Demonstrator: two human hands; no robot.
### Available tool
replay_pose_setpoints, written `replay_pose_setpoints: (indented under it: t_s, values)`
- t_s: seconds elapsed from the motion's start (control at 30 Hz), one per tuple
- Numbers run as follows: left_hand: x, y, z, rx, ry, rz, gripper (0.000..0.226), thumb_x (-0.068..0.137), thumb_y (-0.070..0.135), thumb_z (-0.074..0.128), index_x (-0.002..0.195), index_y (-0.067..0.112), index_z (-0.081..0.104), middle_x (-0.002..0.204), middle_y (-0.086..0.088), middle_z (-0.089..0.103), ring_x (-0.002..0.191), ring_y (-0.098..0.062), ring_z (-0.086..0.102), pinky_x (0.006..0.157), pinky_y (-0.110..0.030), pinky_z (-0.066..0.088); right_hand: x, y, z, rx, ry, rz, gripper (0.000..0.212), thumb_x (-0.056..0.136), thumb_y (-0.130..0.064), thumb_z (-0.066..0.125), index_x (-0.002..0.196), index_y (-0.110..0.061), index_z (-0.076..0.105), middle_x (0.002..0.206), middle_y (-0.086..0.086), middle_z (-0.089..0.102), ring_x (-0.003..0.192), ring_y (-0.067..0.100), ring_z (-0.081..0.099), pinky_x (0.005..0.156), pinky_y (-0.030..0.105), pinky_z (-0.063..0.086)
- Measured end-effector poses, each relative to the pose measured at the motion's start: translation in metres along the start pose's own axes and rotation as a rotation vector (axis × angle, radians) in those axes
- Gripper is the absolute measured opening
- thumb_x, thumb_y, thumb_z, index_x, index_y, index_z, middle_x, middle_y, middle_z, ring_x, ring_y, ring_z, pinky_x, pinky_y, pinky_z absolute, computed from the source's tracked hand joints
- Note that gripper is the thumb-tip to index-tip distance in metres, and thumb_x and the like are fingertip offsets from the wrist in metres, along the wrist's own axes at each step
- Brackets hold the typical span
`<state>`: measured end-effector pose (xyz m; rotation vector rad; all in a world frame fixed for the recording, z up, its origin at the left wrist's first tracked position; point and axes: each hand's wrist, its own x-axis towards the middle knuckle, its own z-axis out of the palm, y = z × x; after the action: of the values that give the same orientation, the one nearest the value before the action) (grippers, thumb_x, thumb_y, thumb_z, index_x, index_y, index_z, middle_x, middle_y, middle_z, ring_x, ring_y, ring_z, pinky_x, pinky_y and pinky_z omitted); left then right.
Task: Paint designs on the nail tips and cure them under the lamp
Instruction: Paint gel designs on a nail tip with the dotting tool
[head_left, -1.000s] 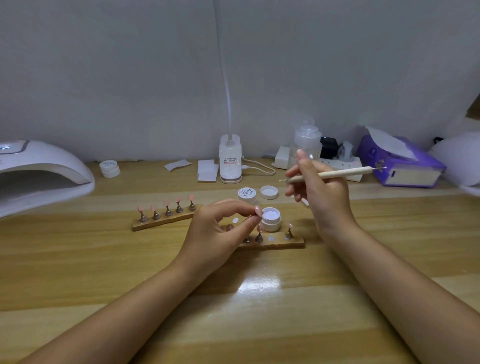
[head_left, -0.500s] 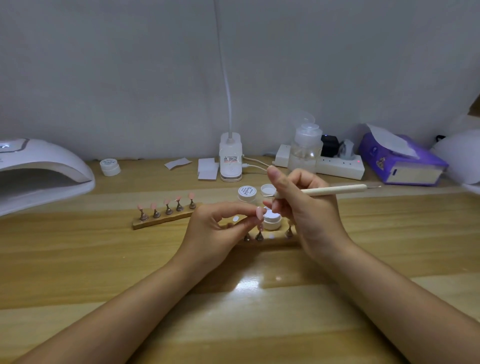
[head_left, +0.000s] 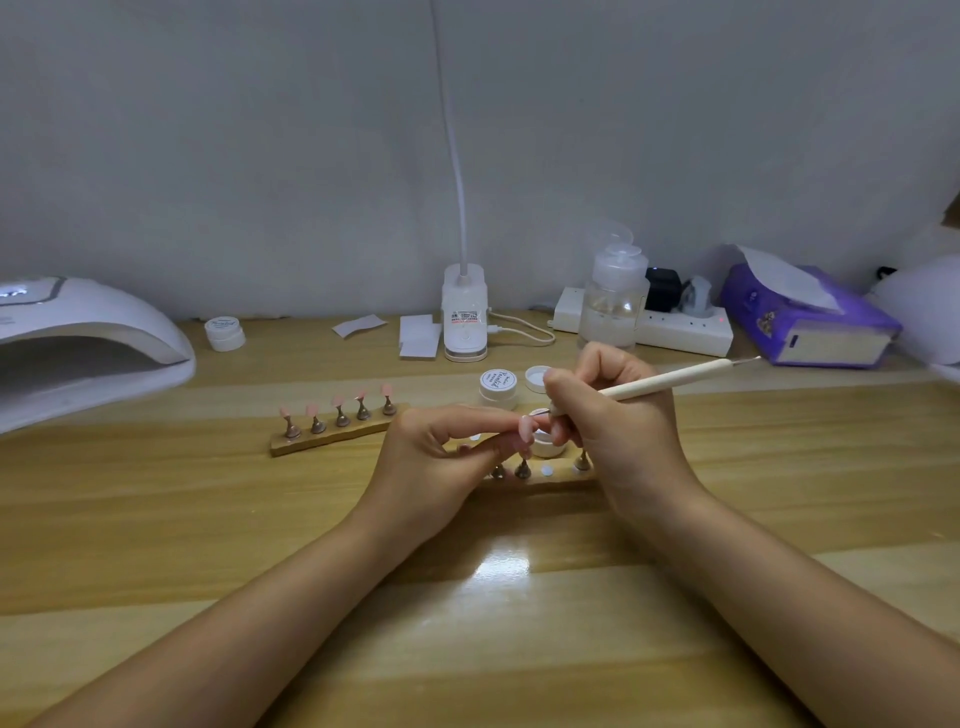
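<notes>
My left hand (head_left: 441, 457) pinches a pink nail tip (head_left: 527, 429) on its small stand above the near wooden holder (head_left: 545, 478). My right hand (head_left: 618, 415) grips a cream dotting pen (head_left: 670, 382) like a pencil, and its metal point touches the top of that nail tip. An open white paint pot (head_left: 545, 447) sits just behind the tip, partly hidden by my fingers. A second wooden holder (head_left: 332, 441) to the left carries several pink nail tips. The white curing lamp (head_left: 78, 343) stands at the far left.
A closed paint pot (head_left: 498, 387) and a loose lid (head_left: 535, 376) lie behind my hands. Along the wall are another pot (head_left: 224, 333), paper slips (head_left: 415, 335), a small white desk lamp base (head_left: 465, 322), a clear pump bottle (head_left: 613, 301), a power strip (head_left: 680, 325) and a purple tissue pack (head_left: 805, 317).
My right hand came down and left with the pen, from raised behind the paint pot to the nail tip that my left hand holds. The left hand stayed in place.
</notes>
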<state>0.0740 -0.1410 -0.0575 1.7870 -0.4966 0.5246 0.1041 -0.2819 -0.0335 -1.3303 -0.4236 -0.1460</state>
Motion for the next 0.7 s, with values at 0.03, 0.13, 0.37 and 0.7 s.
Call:
replay_pose_setpoints:
  t_s: [0.03,0.13,0.37,0.7]
  values:
    - [-0.0001,-0.0002,0.0001,0.008,0.002,0.003,0.025,0.073,-0.009,0.067,0.086,0.011,0.073,0.079,0.000,0.073,0.075,-0.013,0.069,0.071,-0.024,0.055,-0.0001,0.0000,0.0000,0.002,-0.001,0.001,0.038,0.079,0.007,0.056,0.050,-0.013,0.040,0.036,-0.003,0.047,0.033,0.006,0.048,0.039,0.012,0.036]
    - [-0.0001,-0.0013,0.0001,0.002,0.010,0.000,0.027,0.073,-0.009,0.067,0.086,0.012,0.073,0.079,0.001,0.073,0.076,-0.011,0.069,0.070,-0.023,0.055,-0.0004,0.0004,-0.0002,0.001,-0.012,0.001,0.040,0.079,0.006,0.057,0.049,-0.015,0.042,0.037,-0.002,0.049,0.034,0.006,0.049,0.038,0.011,0.036]
    - [0.0001,-0.0019,-0.0001,-0.005,0.009,0.002,0.027,0.073,-0.007,0.067,0.086,0.016,0.074,0.082,0.002,0.073,0.076,-0.011,0.069,0.068,-0.023,0.055,-0.0005,-0.0003,0.0008,0.010,-0.021,0.006,0.040,0.079,0.006,0.058,0.049,-0.015,0.042,0.038,-0.002,0.050,0.034,0.007,0.051,0.039,0.012,0.037]
    - [0.0001,-0.0028,-0.0004,0.007,-0.001,0.013,0.028,0.074,-0.006,0.067,0.090,0.017,0.071,0.082,0.007,0.073,0.077,-0.009,0.069,0.072,-0.024,0.055,-0.0012,-0.0014,0.0013,0.006,-0.021,0.006,0.036,0.080,0.005,0.058,0.052,-0.012,0.042,0.038,-0.001,0.051,0.036,0.008,0.052,0.041,0.015,0.041]
